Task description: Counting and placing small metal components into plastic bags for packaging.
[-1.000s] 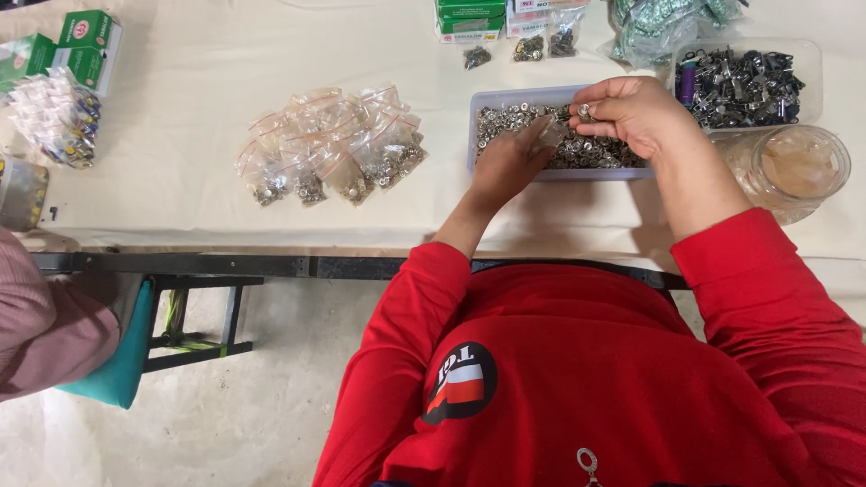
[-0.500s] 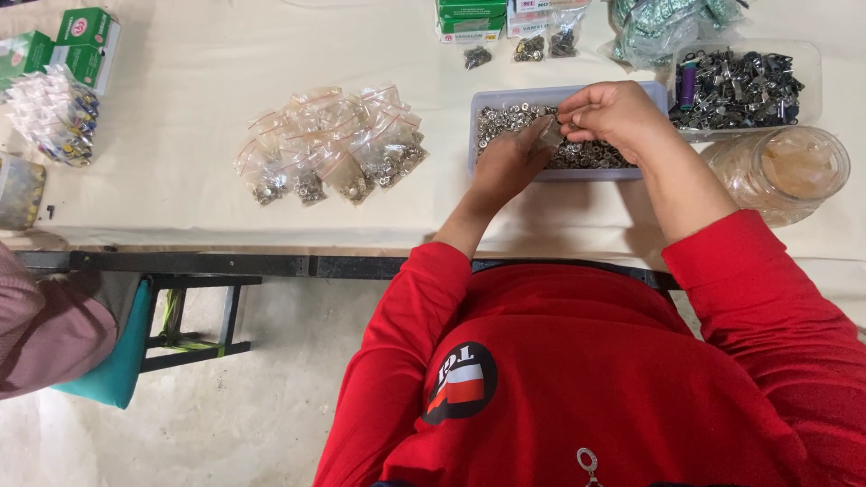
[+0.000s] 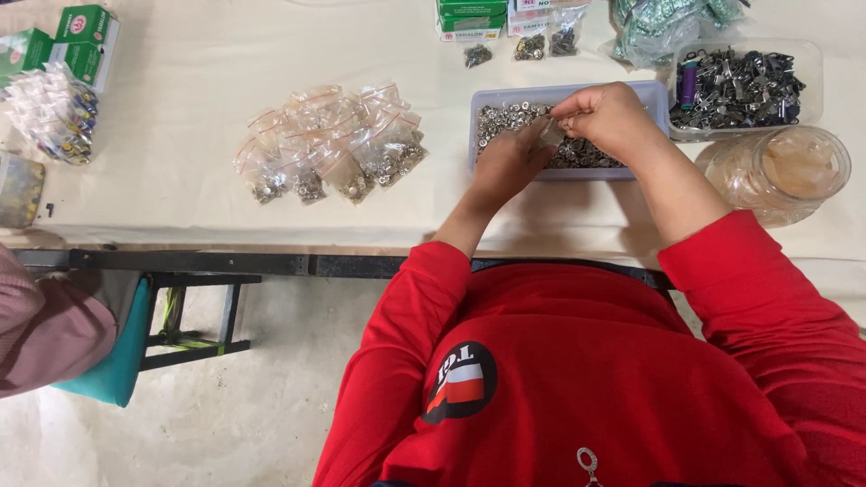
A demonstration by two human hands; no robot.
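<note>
Together, the left hand (image 3: pixel 510 160) and right hand (image 3: pixel 609 117) are pinching a small clear bag (image 3: pixel 550 133) between closed fingers over the tray (image 3: pixel 566 92) of metal rings, near the counter's far edge.

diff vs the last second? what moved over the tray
The right hand drifted left over the tray of small metal parts, closing on the left hand; both now pinch a small clear bag between them. The pile of filled bags, the jar and the boxes stayed put.
</note>
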